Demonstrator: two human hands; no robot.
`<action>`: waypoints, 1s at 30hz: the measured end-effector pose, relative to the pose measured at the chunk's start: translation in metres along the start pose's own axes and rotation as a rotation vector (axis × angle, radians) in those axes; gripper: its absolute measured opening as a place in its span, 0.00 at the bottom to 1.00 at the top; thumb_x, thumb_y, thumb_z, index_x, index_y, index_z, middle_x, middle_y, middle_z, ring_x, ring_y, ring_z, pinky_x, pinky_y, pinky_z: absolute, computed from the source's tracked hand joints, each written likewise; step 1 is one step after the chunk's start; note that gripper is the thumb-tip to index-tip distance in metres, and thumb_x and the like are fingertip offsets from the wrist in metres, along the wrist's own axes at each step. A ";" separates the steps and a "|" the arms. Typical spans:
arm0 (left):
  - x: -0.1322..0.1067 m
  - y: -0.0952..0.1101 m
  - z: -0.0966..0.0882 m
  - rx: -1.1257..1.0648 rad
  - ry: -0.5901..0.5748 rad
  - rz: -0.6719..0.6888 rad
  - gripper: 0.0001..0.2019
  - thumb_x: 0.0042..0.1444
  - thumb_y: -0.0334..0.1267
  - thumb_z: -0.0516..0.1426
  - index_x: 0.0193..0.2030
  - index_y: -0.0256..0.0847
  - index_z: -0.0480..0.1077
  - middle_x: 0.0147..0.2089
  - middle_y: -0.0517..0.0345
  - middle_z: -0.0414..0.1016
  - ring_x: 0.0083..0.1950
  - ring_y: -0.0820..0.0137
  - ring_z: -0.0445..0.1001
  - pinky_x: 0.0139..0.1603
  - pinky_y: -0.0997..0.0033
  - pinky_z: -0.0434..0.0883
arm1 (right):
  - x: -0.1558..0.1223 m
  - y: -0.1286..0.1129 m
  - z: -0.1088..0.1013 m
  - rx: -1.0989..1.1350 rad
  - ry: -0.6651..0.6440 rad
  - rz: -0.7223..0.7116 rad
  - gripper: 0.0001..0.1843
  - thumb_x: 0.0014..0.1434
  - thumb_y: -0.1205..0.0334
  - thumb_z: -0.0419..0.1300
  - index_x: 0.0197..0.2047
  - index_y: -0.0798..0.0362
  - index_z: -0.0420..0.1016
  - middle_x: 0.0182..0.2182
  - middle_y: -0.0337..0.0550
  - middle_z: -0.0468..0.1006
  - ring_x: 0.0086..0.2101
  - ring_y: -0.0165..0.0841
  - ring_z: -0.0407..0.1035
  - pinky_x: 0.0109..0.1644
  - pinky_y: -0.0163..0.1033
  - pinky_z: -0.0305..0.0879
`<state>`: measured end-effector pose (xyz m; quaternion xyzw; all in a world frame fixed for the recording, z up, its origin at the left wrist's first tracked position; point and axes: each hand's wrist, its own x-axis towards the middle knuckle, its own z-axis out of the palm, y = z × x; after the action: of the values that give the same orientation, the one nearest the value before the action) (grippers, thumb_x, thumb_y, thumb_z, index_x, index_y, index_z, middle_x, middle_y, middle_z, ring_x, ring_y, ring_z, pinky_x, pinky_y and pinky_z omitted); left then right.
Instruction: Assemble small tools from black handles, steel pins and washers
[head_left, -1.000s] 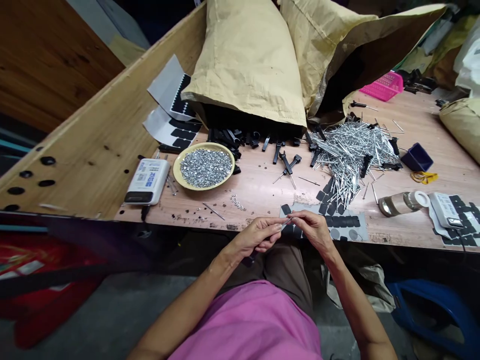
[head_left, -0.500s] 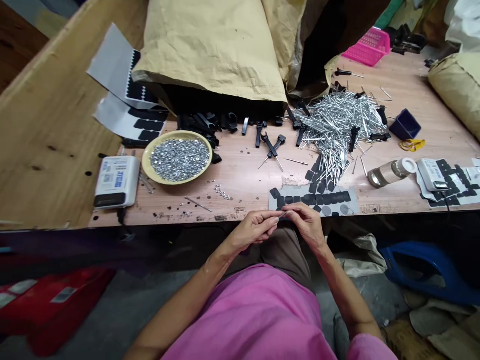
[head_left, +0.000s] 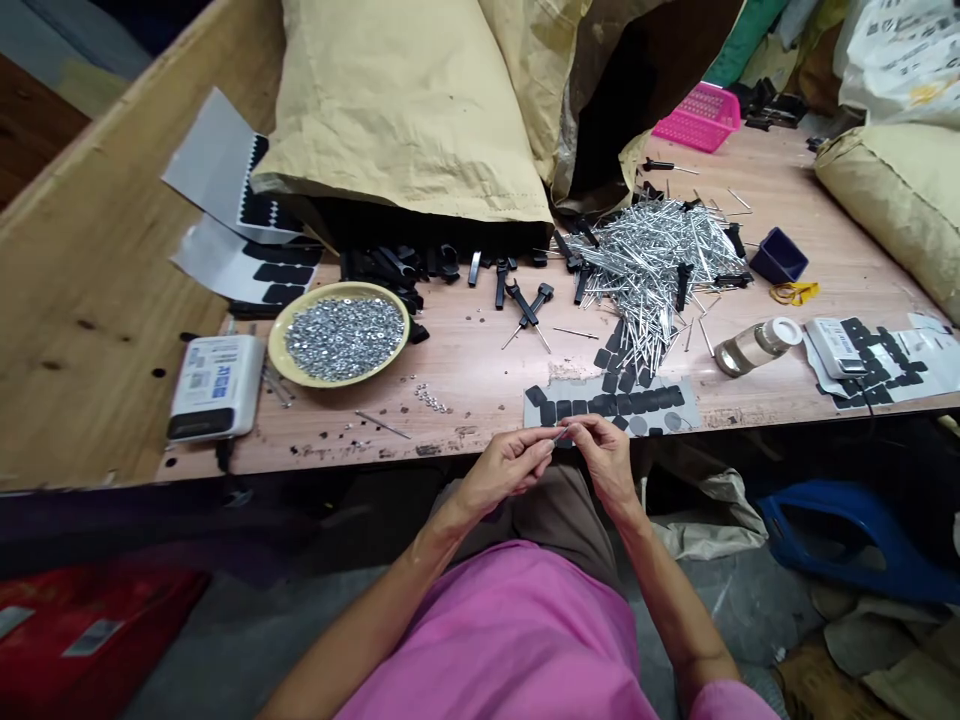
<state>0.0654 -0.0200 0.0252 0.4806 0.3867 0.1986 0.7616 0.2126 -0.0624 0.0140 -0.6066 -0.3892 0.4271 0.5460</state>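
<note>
Item: a thin silver metal pin (head_left: 561,435), only a short length showing, held at the fingertips just above the front edge of the table. Its long axis appears to run roughly sideways from hand to hand, though it is too small to tell exactly. Holding it: the left hand (head_left: 510,465), closed narrow from the near left, and the right hand (head_left: 604,458), closed narrow from the right, both about equally near, fingertips almost meeting. Just beyond: a grey backing sheet with black rubber pads (head_left: 611,405). Further out on the pale wooden table (head_left: 465,400): a tangled heap of silver metal rods (head_left: 652,270), black plastic handles (head_left: 525,305), a round yellow plate (head_left: 330,293) of silver washers (head_left: 345,338), a white power bank (head_left: 216,388), a tan paper sack (head_left: 397,110), and a clear bottle with a white cap (head_left: 757,345).
</note>
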 end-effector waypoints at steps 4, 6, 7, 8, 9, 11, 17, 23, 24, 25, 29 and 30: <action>0.002 -0.006 0.008 0.266 0.216 0.250 0.19 0.55 0.47 0.55 0.47 0.38 0.76 0.28 0.56 0.72 0.27 0.73 0.68 0.28 0.73 0.66 | 0.002 0.005 0.011 0.014 0.118 -0.013 0.14 0.53 0.48 0.62 0.32 0.51 0.76 0.30 0.42 0.80 0.33 0.34 0.73 0.41 0.40 0.70; 0.003 -0.008 0.011 0.400 0.304 0.370 0.16 0.55 0.44 0.54 0.44 0.40 0.77 0.38 0.50 0.77 0.39 0.65 0.73 0.40 0.68 0.70 | 0.003 0.007 0.015 0.000 0.155 -0.013 0.15 0.52 0.48 0.62 0.30 0.52 0.75 0.28 0.41 0.79 0.32 0.33 0.72 0.40 0.39 0.70; 0.004 -0.009 0.011 0.435 0.326 0.392 0.15 0.55 0.43 0.54 0.43 0.41 0.78 0.41 0.49 0.78 0.42 0.63 0.73 0.42 0.66 0.70 | 0.004 0.007 0.016 -0.009 0.163 -0.013 0.15 0.52 0.47 0.62 0.29 0.52 0.74 0.27 0.40 0.78 0.31 0.33 0.71 0.40 0.39 0.70; 0.005 -0.008 0.011 0.446 0.334 0.389 0.15 0.55 0.43 0.54 0.43 0.41 0.78 0.40 0.49 0.78 0.42 0.63 0.73 0.42 0.67 0.70 | 0.005 0.008 0.017 -0.015 0.162 -0.015 0.15 0.52 0.47 0.63 0.29 0.51 0.74 0.27 0.40 0.77 0.31 0.32 0.71 0.40 0.38 0.70; 0.006 -0.008 0.010 0.435 0.331 0.368 0.15 0.56 0.42 0.53 0.43 0.40 0.77 0.37 0.50 0.77 0.38 0.65 0.73 0.40 0.68 0.70 | 0.006 0.008 0.017 -0.014 0.152 -0.018 0.15 0.51 0.47 0.63 0.30 0.51 0.73 0.29 0.40 0.77 0.32 0.33 0.71 0.40 0.38 0.70; 0.008 -0.005 0.008 0.356 0.297 0.307 0.17 0.56 0.43 0.54 0.45 0.38 0.77 0.28 0.56 0.73 0.29 0.71 0.69 0.31 0.72 0.68 | 0.007 0.008 0.017 0.020 0.106 -0.020 0.18 0.50 0.45 0.63 0.35 0.51 0.73 0.35 0.43 0.78 0.37 0.34 0.72 0.44 0.39 0.70; 0.010 0.005 0.003 0.102 0.197 0.192 0.24 0.53 0.49 0.56 0.49 0.32 0.74 0.21 0.67 0.59 0.21 0.79 0.56 0.21 0.77 0.54 | 0.016 0.002 0.010 0.125 -0.030 -0.021 0.21 0.56 0.42 0.57 0.43 0.49 0.75 0.44 0.46 0.76 0.41 0.35 0.72 0.49 0.41 0.69; 0.012 0.001 0.008 0.145 0.222 0.184 0.21 0.52 0.50 0.56 0.42 0.33 0.75 0.20 0.67 0.59 0.21 0.79 0.55 0.20 0.77 0.53 | 0.027 0.001 0.011 0.131 -0.034 0.021 0.19 0.46 0.42 0.66 0.26 0.51 0.73 0.31 0.40 0.75 0.35 0.33 0.71 0.44 0.39 0.69; 0.013 0.001 0.008 0.123 0.222 0.175 0.22 0.52 0.51 0.56 0.43 0.33 0.74 0.20 0.67 0.59 0.20 0.79 0.55 0.20 0.77 0.53 | 0.027 0.000 0.011 0.170 -0.057 0.064 0.21 0.46 0.40 0.65 0.28 0.51 0.74 0.31 0.41 0.76 0.35 0.33 0.71 0.44 0.40 0.69; 0.013 0.002 0.008 0.099 0.220 0.165 0.22 0.51 0.51 0.56 0.43 0.33 0.73 0.20 0.67 0.59 0.20 0.79 0.55 0.20 0.78 0.53 | 0.028 -0.001 0.011 0.207 -0.087 0.107 0.23 0.48 0.38 0.63 0.31 0.51 0.76 0.31 0.42 0.77 0.35 0.33 0.71 0.44 0.40 0.69; 0.012 0.006 0.004 0.074 0.204 0.153 0.22 0.51 0.51 0.56 0.44 0.34 0.73 0.21 0.68 0.58 0.20 0.80 0.54 0.20 0.78 0.54 | 0.030 -0.006 0.005 0.261 -0.163 0.169 0.23 0.47 0.39 0.64 0.35 0.50 0.79 0.34 0.42 0.79 0.35 0.33 0.73 0.45 0.41 0.68; 0.011 0.007 0.003 0.084 0.194 0.159 0.22 0.52 0.51 0.55 0.44 0.34 0.73 0.20 0.69 0.58 0.20 0.80 0.54 0.20 0.78 0.54 | 0.031 -0.007 0.003 0.253 -0.162 0.158 0.21 0.44 0.41 0.67 0.34 0.50 0.80 0.33 0.40 0.78 0.34 0.32 0.72 0.45 0.40 0.68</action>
<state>0.0756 -0.0111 0.0277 0.5198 0.4272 0.2876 0.6816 0.2196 -0.0319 0.0178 -0.5254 -0.3262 0.5616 0.5496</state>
